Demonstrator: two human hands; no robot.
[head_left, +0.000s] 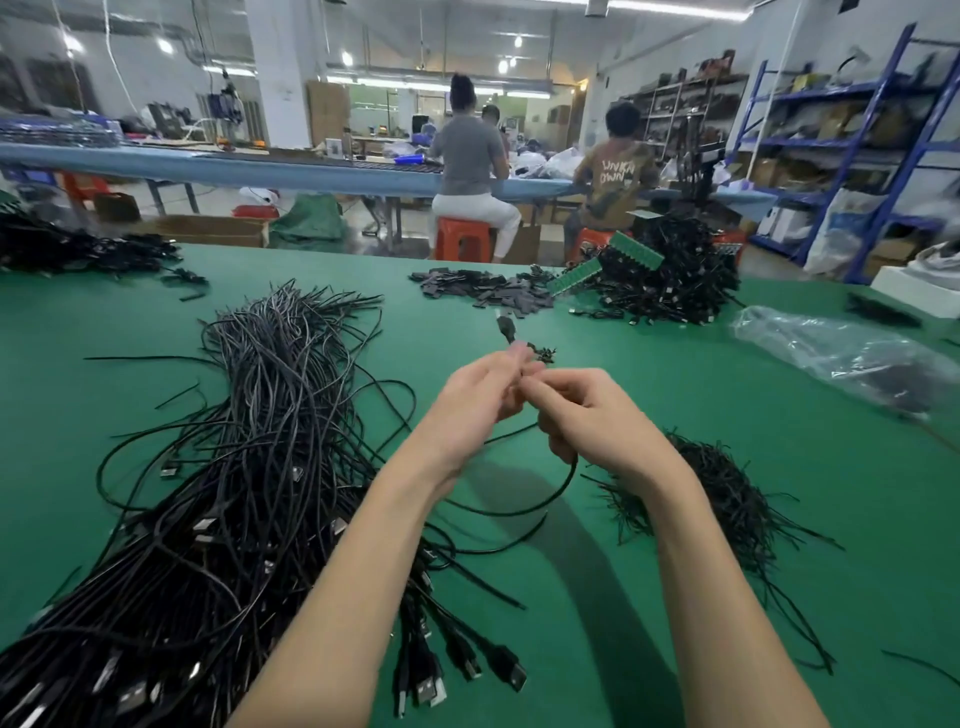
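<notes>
- Nearest, on the left of the green table (675, 649), lies a big sprawl of loose black leads (218, 519). Their flat plugs point toward the near edge.
- On the near right is a smaller heap of short black ties (727, 499), just beside the right forearm.
- Two bare forearms reach in from the near edge and meet above the middle of the table.
- The left hand (483, 395) has its fingers curled, pinching a single black cable (550, 496) close to its end.
- The cable's small plug sticks up just past the left fingertips, pointing away.
- The right hand (597, 415) is curled too. Its fingertips touch the left hand's and hold the same cable.
- Below the right hand, the cable hangs in one round loop that sweeps left under both wrists, just above the table.
- Farther off in the middle is a flat scatter of small dark pieces (483, 291).
- To the right of that stands a tall pile of coiled black cords (670, 275) with green strips (576, 273) leaning on it.
- A crumpled clear plastic bag (831, 353) lies at the right.
- Beyond the table, two people (470, 171) sit on orange stools with their backs turned.
</notes>
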